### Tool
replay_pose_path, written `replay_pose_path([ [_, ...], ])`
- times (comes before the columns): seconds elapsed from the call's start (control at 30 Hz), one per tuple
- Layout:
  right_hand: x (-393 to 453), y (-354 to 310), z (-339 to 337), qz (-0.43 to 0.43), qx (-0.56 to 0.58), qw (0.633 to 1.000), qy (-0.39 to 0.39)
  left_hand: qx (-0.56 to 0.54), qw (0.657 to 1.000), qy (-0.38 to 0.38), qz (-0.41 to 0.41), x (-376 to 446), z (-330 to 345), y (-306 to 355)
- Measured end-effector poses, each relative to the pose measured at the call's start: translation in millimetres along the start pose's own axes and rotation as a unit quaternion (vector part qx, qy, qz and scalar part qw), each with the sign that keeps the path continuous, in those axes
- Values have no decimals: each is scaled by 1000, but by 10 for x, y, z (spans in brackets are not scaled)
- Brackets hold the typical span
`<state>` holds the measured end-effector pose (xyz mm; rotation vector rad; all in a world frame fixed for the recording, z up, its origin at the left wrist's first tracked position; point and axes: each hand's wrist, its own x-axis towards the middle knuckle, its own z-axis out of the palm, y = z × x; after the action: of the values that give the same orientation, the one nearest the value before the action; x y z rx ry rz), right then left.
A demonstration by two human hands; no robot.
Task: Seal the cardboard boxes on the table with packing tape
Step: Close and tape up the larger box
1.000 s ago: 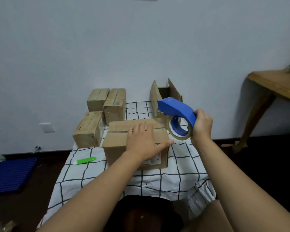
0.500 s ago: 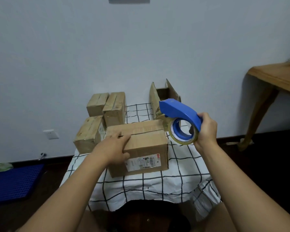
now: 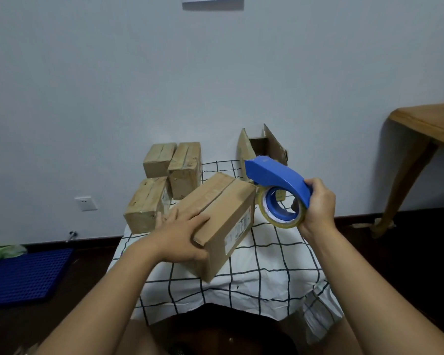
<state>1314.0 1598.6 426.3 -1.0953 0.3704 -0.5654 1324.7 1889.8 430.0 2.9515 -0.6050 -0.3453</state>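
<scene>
Right now the left hand (image 3: 182,235) grips the near corner of the big cardboard box (image 3: 217,216), fingers spread over the top and thumb down its front face, and the box sits turned at an angle on the checked tablecloth (image 3: 267,265), with its lowest corner close to the cloth's front edge. The right hand (image 3: 318,204) is closed round the handle of the blue tape dispenser (image 3: 277,179), holding it in the air just beside the box's far right corner; whether the tape touches the cardboard there I cannot tell. The main risk, as I judge it, is the box sliding or tipping off the front of the table if the left hand lets go or the tape is pulled hard, since the cloth looks loose and could slip with it. With the box skewed, a strip could also miss the middle seam on top, which looks not yet taped, or wrinkle. The dispenser's cutting edge sits near the left fingers once it travels along the top. Three small boxes (image 3: 149,203) stand close by at the left and could be knocked; an open box (image 3: 259,149) stands behind the dispenser. A white shipping label (image 3: 237,228) with print is stuck on the box's right face, but the writing is too small to read, and no brand shows on the dispenser.
</scene>
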Motion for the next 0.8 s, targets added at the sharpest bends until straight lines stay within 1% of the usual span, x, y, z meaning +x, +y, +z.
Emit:
replay_pose_path([
  [0.03,-2,12,14,2,0,1000,-1,13,1000,-2,11,-25,-8,-90],
  [0.07,-3,27,28,3,1,1000,-1,33,999,27,21,-38,3,-149],
  [0.17,-5,66,73,5,3,1000,-5,82,982,163,38,4,106,-110],
  [0.23,-14,83,101,10,5,1000,-8,98,971,216,37,89,228,32],
  [0.37,-19,75,126,13,10,1000,-13,94,951,295,10,265,422,366],
  [0.47,4,63,125,9,30,999,-11,85,921,377,46,327,583,505],
  [0.53,19,59,125,6,40,999,-10,48,903,418,82,339,666,514],
  [0.6,24,57,135,10,41,999,-13,5,897,427,113,338,689,468],
  [0.73,-33,69,305,18,40,999,-22,-59,898,405,160,252,713,274],
  [0.8,-99,98,489,20,48,998,-30,-98,905,384,153,201,775,181],
])
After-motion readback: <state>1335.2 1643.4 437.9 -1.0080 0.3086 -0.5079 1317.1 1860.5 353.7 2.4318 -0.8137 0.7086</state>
